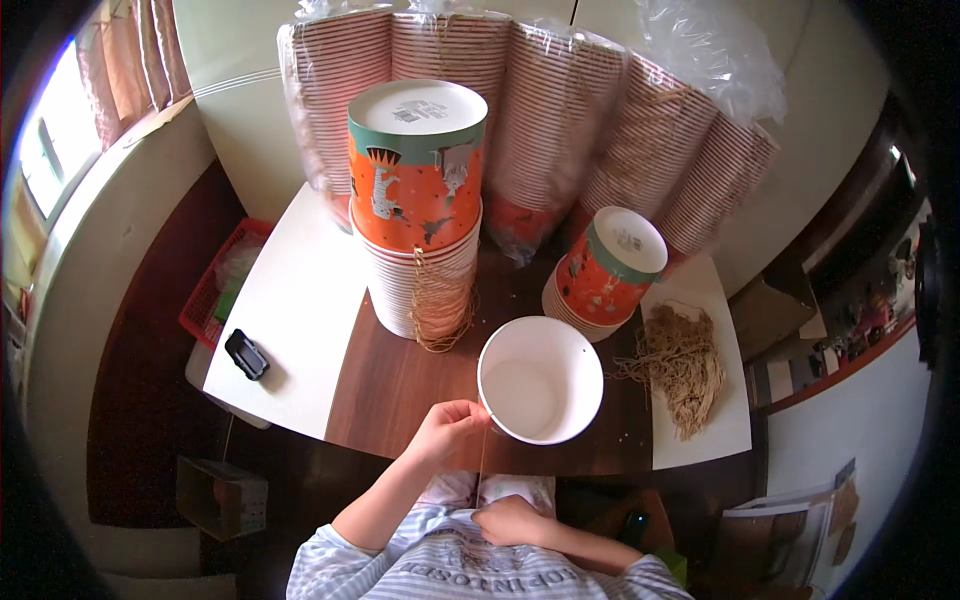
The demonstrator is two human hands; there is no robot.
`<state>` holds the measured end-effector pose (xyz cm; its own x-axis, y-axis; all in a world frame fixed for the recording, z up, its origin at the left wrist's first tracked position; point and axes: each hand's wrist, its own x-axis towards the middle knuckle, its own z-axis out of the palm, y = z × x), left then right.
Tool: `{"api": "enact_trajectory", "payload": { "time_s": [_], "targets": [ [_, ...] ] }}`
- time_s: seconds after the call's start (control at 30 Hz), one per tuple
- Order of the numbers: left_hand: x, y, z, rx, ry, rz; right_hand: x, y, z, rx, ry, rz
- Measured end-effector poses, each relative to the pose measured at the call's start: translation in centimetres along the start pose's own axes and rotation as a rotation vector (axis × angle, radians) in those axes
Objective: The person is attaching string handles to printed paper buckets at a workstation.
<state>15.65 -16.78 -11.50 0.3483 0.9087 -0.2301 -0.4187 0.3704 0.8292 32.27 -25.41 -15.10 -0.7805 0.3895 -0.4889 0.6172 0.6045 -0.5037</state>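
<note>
A white-lined paper bucket (540, 385) stands tilted toward me at the near side of the table, its mouth facing up. My left hand (450, 432) pinches the left side of its rim between thumb and fingers. From that spot a thin tan cord (483, 460) runs down past the table edge toward my lap. Low in front of my shirt, my right hand (512, 522) is closed at the cord's lower end; its fingertips are partly hidden. A small dark hole shows near the bucket's far right rim.
Behind stands a tall stack of upturned orange-and-green buckets (420, 190) with looped cords hanging from it. A shorter stack (610, 270) is to the right, beside a bundle of tan cords (685, 370). Bagged bucket stacks (555, 120) line the back. A black plastic case (246, 355) lies left.
</note>
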Motion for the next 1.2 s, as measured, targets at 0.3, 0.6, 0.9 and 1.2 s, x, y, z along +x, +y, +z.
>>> {"api": "enact_trajectory", "payload": {
  "time_s": [0.3, 0.6, 0.9, 1.2],
  "targets": [
    [-0.6, -1.0, 2.1, 0.335, 0.093, 0.227, 0.3, 0.6, 0.1, 0.017, 0.057, -0.011],
    [-0.1, -2.1, 2.8, 0.334, 0.165, 0.304, 0.4, 1.5, 1.2, 0.045, 0.137, 0.017],
    [-0.3, 4.5, 1.8, 1.225, 0.356, 0.856, -1.9, 4.9, 4.9, -0.080, 0.101, 0.216],
    [1.9, 7.6, 0.3, 1.642, -0.181, 0.926, -7.1, 3.7, -5.6, 0.855, -0.257, -0.314]
  ]
}}
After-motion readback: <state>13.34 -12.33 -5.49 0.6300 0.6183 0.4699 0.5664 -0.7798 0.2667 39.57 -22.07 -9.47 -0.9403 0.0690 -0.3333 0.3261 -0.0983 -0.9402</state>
